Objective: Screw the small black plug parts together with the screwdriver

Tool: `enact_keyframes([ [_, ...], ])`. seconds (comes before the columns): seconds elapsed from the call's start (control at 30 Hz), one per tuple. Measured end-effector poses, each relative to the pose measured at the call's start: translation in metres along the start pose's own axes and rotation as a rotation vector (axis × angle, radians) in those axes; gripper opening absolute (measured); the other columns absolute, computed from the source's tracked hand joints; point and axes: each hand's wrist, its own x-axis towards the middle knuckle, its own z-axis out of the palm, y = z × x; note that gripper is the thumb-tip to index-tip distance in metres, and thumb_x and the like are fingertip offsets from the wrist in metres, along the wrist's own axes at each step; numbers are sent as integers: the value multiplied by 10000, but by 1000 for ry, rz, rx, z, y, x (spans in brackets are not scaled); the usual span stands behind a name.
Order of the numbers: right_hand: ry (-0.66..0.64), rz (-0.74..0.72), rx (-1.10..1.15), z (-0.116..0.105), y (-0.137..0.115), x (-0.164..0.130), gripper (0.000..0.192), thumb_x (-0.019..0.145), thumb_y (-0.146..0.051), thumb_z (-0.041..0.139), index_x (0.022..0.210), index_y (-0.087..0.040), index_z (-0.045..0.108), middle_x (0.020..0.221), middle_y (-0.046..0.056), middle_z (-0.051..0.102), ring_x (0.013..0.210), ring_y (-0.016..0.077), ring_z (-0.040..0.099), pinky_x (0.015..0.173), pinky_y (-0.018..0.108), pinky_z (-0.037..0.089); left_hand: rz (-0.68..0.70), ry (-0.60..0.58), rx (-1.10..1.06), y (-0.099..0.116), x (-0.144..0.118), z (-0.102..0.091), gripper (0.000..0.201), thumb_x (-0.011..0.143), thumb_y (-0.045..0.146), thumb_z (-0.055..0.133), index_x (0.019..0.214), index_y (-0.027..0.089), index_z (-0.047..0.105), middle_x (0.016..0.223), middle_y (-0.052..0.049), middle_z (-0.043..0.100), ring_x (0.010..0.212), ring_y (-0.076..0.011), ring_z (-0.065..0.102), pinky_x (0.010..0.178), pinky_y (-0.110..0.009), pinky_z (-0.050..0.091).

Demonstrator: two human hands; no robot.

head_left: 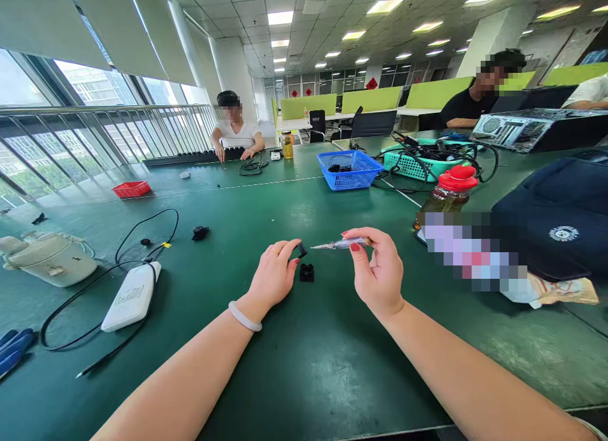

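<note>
Screwdriver (pixel 342 243), pinched in the right hand (pixel 377 270) at frame centre, points its tip at a small black part (pixel 302 250) the left hand (pixel 274 277) grips steady.

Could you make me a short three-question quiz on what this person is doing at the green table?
1. True or false: the right hand holds a screwdriver.
2. What do the left hand fingers pinch: A a small black part, B a red basket, C a cable?
3. What lies on the table between the hands?

Key: 1 true. 2 A. 3 A second black piece.
</note>
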Motion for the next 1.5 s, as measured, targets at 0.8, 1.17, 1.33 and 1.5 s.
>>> enact_keyframes([
  [0.8,2,175,-100,1,16,0,163,942,-301,499,1055,-228,591,902,47,690,817,202,671,784,388,552,158,26,40,27,-5,-2,287,930,325,555,1193,238,630,1136,-79,590,1039,-225,581,990,-432,439],
  [1.17,172,395,47,-5,34,8,192,899,-334,515,1030,-208,577,850,38,654,753,179,655,668,331,564,300,-264,95,49,-8,9,413,908,395,563,1295,251,566,1102,-75,582,962,-221,604,1037,-491,362],
  [1.33,123,342,8,-2,32,4,208,921,-345,498,1061,-213,577,885,45,663,793,190,659,708,350,563,196,-214,72,49,-8,8,469,842,348,604,1305,274,581,1300,-108,519,1199,-295,490,1059,-514,355],
  [1.5,122,326,1,-3,36,4,203,926,-347,482,1047,-212,574,866,39,664,757,180,658,695,340,560,81,-366,67,44,-8,15,573,913,536,497,1456,377,408,1527,-81,360,1436,-412,189,1090,-736,166],
])
